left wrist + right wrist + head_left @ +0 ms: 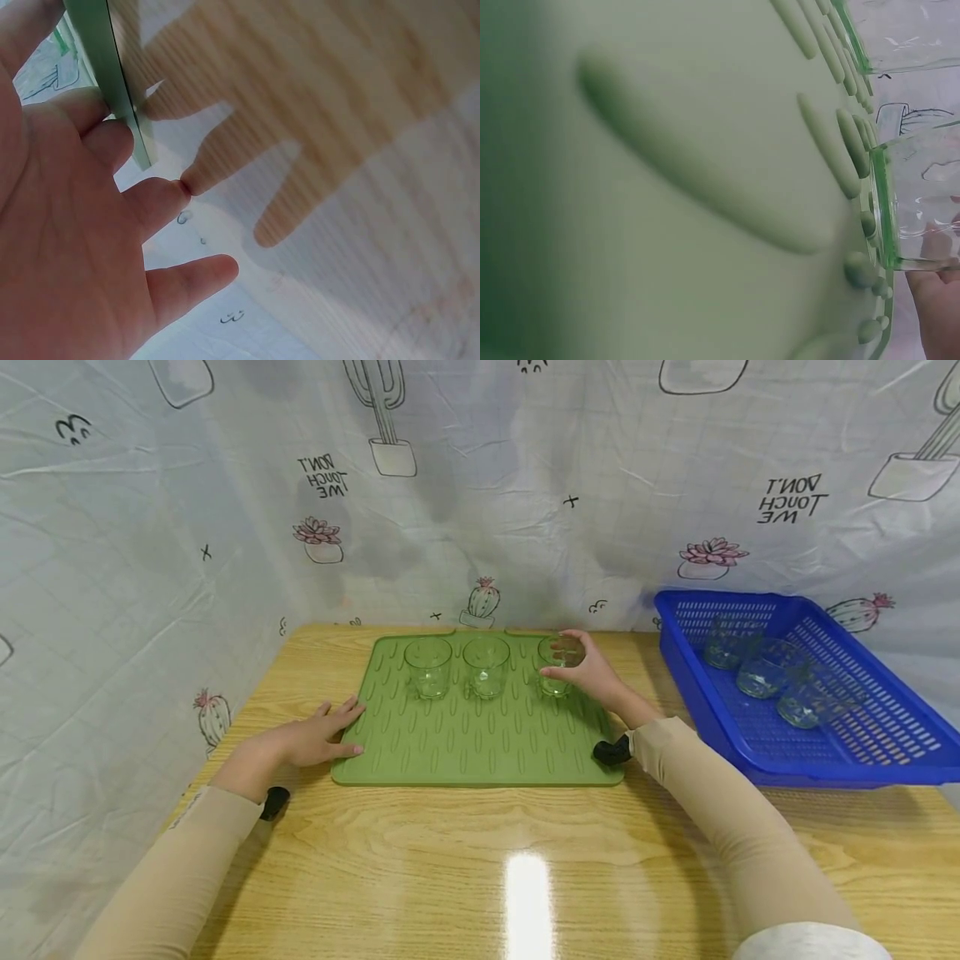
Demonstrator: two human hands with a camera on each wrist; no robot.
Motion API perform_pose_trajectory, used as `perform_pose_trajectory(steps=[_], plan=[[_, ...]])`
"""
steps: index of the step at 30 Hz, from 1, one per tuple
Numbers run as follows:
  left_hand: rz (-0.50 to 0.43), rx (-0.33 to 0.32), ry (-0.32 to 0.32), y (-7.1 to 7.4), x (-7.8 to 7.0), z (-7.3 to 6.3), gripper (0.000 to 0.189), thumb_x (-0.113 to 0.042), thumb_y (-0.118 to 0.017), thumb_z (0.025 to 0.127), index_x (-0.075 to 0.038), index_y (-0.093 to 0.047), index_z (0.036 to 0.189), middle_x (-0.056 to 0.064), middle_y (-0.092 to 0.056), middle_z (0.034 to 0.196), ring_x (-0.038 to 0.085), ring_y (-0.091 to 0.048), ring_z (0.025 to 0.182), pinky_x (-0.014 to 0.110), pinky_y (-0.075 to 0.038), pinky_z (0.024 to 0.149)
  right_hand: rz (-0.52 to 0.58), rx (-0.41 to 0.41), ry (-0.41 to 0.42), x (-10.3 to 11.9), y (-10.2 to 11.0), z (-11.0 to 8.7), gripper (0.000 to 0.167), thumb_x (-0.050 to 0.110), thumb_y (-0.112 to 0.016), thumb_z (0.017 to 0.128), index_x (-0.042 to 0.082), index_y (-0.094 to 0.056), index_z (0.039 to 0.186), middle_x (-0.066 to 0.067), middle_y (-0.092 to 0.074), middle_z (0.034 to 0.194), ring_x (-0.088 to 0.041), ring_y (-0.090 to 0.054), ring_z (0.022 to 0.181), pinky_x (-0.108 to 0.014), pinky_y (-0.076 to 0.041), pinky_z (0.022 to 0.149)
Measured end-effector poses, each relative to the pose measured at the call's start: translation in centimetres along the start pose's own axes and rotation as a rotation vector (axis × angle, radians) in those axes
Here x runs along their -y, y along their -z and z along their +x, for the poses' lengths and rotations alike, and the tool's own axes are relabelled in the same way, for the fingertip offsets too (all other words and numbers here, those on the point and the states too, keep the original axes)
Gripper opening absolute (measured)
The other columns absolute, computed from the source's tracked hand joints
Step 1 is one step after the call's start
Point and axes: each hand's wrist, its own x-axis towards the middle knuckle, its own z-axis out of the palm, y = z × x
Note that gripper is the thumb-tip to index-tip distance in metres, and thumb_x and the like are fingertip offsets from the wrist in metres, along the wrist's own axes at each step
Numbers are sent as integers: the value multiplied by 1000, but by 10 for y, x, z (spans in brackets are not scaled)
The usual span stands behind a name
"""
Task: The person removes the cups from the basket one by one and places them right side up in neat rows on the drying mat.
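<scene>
A green ribbed mat (pixel 450 752) lies on the table with three clear drinking glasses in a row along its far half. The left glass (pixel 428 672) and the middle glass (pixel 487 672) stand upright. Around the right glass (pixel 553 681) curve the thumb and fingers of my right hand (pixel 592 675), gripping it from the right side. In the right wrist view, fingers show through and below that glass (pixel 919 180). My left hand (pixel 315 737) rests at the mat's left edge with fingers spread, and the left wrist view shows fingers touching the mat's edge (pixel 112 82).
A blue plastic basket (pixel 708 710) at the right holds several clear glasses (pixel 768 672), some tilted. A patterned white sheet (pixel 480 527) hangs behind the wooden table (pixel 420 868). Black wrist cameras sit below both wrists.
</scene>
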Motion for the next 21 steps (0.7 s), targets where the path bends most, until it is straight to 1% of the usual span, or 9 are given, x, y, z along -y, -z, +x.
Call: perform_pose_trajectory(steps=[6,10,17,21], plan=[[3,-1,-3,0,1,1,88,-46,-58,105,-2,-11,165,23,4,169,56,13,148,81,-14,108,-6,17,1,1,1,1,83,1,-74,94,-3,-20,157,-28,-39,155,-42,-42,140,-56,-38,112],[1,4,-7,0,1,0,88,-46,-58,105,-2,-11,165,23,4,169,57,13,147,80,-15,108,0,30,-11,0,2,1,84,0,-74,94,0,-20,158,-28,-38,156,-43,-40,142,-55,-38,113],[1,6,-8,1,2,1,89,-47,-57,105,-2,-11,165,22,5,169,56,13,148,80,-15,108,9,55,-18,-1,6,1,89,-4,-72,94,2,-14,161,-29,-34,158,-45,-38,143,-56,-39,112],[9,7,-4,1,4,2,89,-48,-57,104,-3,-11,165,22,4,169,56,12,148,80,-16,107,14,60,-17,-2,7,2,90,-4,-73,94,2,-13,161,-29,-34,158,-44,-38,143,-56,-38,113]])
